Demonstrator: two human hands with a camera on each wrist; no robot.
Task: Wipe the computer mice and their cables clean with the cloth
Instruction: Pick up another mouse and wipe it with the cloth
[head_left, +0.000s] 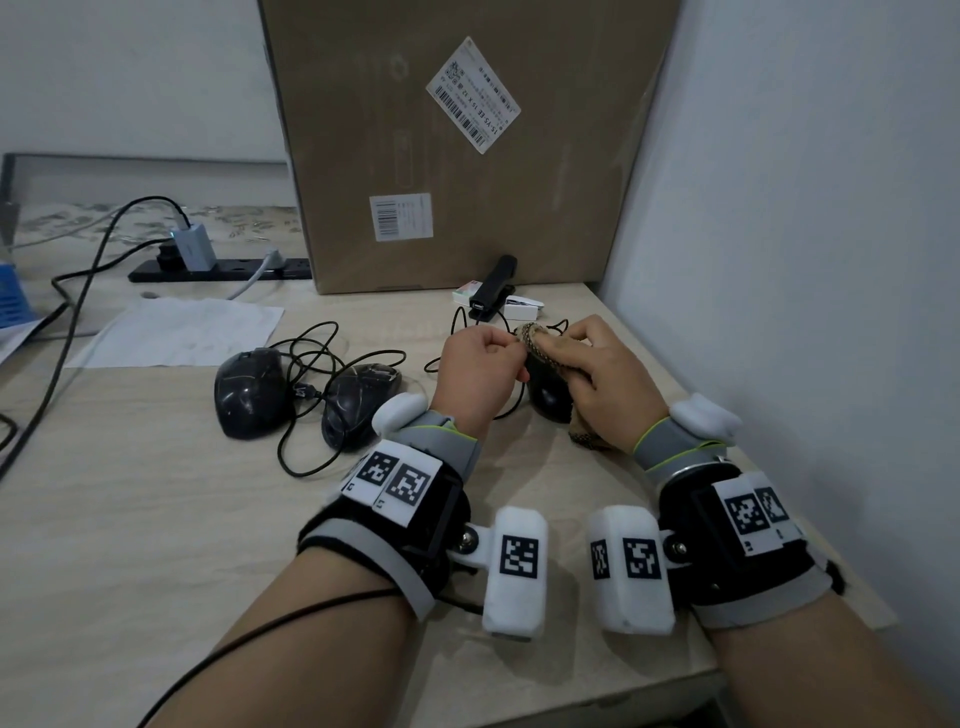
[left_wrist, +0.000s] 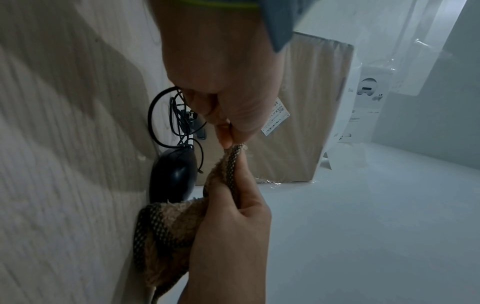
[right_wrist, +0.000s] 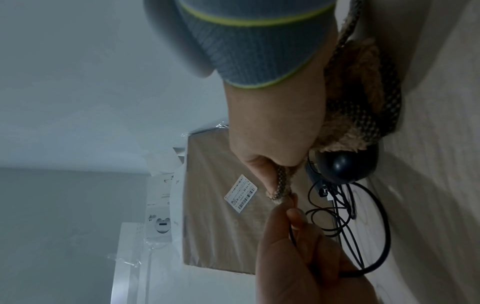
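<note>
Three black wired mice lie on the wooden desk. My left hand (head_left: 506, 349) pinches the thin black cable (right_wrist: 293, 236) of the right-hand mouse (head_left: 549, 400), and that cable runs through its curled fingers (right_wrist: 296, 218). My right hand (head_left: 563, 358) grips the brown cloth (head_left: 535, 340) and pinches it around the cable right beside the left fingertips. The cloth's loose end (left_wrist: 166, 224) trails onto the desk next to this mouse (left_wrist: 174, 174). The other two mice (head_left: 250, 395) (head_left: 358, 402) sit to the left among tangled cable loops (head_left: 311, 353).
A large cardboard box (head_left: 457, 156) leans against the wall behind the hands. A black clip-like object (head_left: 493, 288) and small white boxes lie at its foot. A power strip (head_left: 218, 270) with chargers and a white paper sheet (head_left: 176, 332) lie far left. A wall (head_left: 805, 208) closes off the right side.
</note>
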